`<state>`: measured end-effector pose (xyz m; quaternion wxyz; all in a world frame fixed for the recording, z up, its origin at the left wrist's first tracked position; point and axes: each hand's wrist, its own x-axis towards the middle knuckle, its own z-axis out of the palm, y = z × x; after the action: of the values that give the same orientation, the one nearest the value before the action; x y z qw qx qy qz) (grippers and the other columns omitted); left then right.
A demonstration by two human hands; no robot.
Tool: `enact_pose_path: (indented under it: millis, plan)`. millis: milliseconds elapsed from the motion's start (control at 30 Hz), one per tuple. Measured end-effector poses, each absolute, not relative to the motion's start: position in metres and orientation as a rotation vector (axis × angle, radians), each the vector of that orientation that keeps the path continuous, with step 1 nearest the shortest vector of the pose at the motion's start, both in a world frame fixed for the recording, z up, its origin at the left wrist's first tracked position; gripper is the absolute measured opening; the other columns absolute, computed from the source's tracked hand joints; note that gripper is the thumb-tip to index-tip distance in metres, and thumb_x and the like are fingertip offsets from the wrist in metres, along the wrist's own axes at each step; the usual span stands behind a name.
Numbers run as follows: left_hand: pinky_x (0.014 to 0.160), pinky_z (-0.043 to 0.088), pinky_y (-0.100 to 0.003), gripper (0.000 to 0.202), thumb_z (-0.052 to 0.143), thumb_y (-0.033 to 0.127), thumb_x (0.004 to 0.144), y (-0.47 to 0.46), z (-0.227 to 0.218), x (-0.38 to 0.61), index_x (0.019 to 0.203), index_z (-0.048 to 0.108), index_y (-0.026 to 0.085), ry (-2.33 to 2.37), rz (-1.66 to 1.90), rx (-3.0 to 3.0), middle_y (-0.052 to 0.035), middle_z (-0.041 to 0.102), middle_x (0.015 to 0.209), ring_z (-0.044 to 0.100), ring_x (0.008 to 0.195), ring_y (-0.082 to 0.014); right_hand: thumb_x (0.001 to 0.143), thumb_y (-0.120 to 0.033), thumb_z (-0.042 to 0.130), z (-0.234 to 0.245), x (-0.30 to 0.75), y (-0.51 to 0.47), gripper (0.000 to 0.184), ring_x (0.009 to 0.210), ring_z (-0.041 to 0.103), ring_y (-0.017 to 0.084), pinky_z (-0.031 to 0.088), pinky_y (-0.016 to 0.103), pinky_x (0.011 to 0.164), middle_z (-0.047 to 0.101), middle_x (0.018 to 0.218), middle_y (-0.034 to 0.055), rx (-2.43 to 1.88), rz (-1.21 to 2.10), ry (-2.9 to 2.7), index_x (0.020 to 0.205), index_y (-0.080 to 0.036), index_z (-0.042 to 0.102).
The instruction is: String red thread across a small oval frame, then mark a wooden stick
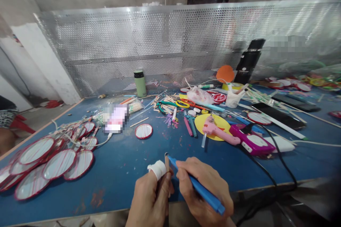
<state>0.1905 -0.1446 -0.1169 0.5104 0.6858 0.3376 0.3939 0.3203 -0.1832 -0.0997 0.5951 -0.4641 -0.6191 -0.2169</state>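
Note:
At the front edge of the blue table, my left hand (153, 191) pinches a wooden craft stick (167, 165) upright; a white wrap (157, 169) covers one finger. My right hand (204, 188) is closed around a blue pen (204, 192), slanted with its tip close to the stick's top end. Whether the tip touches the wood is too small to tell. A small round disc with a red rim (144, 131) lies beyond my hands. To the right, a pink glue gun (213, 128) rests partly on a yellow disc (198, 122).
Many red-rimmed discs (59, 164) are piled at left beside a charging phone (116, 118). Loose sticks, scissors (182, 103) and markers crowd the middle. A purple power strip (253, 140) trails black cables at right. A green bottle (140, 84) and black flask (249, 62) stand before a perforated metal screen (160, 49).

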Motion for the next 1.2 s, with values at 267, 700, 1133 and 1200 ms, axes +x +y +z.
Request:
enact_pose_path:
  millis: [267, 700, 1133, 1200]
  plan:
    - [0.043, 0.033, -0.016, 0.030, 0.054, 0.039, 0.096, -0.1445, -0.1176, 0.1898, 0.075, 0.058, 0.018, 0.816, 0.959, 1.672, 0.0060, 0.045, 0.054, 0.042, 0.042, -0.0080, 0.090, -0.009, 0.059, -0.0986, 0.3193, -0.1824, 0.011, 0.062, 0.071, 0.013, 0.057, 0.023, 0.062, 0.073, 0.070, 0.0002, -1.097, -0.556, -1.412, 0.093, -0.017, 0.066]
    - [0.043, 0.032, -0.016, 0.030, 0.053, 0.035, 0.096, -0.1450, -0.1158, 0.1902, 0.071, 0.055, 0.018, 0.820, 0.958, 1.688, 0.0060, 0.045, 0.054, 0.043, 0.042, -0.0074, 0.091, -0.010, 0.059, -0.0973, 0.3188, -0.1834, 0.011, 0.059, 0.069, 0.012, 0.056, 0.022, 0.059, 0.072, 0.069, -0.0007, -1.103, -0.538, -1.409, 0.092, -0.018, 0.065]
    - [0.043, 0.032, -0.015, 0.030, 0.053, 0.036, 0.097, -0.1438, -0.1159, 0.1892, 0.073, 0.057, 0.018, 0.807, 0.944, 1.671, 0.0063, 0.045, 0.054, 0.042, 0.042, -0.0068, 0.091, -0.009, 0.058, -0.0969, 0.3190, -0.1839, 0.011, 0.059, 0.068, 0.012, 0.054, 0.022, 0.058, 0.070, 0.068, -0.0008, -1.113, -0.522, -1.416, 0.092, -0.018, 0.065]
    - [0.043, 0.032, -0.015, 0.032, 0.054, 0.037, 0.097, -0.1449, -0.1148, 0.1898, 0.071, 0.056, 0.018, 0.807, 0.941, 1.662, 0.0063, 0.045, 0.055, 0.042, 0.042, -0.0064, 0.092, -0.009, 0.058, -0.0971, 0.3188, -0.1835, 0.011, 0.058, 0.067, 0.011, 0.053, 0.022, 0.058, 0.070, 0.067, -0.0012, -1.118, -0.513, -1.406, 0.091, -0.018, 0.064]
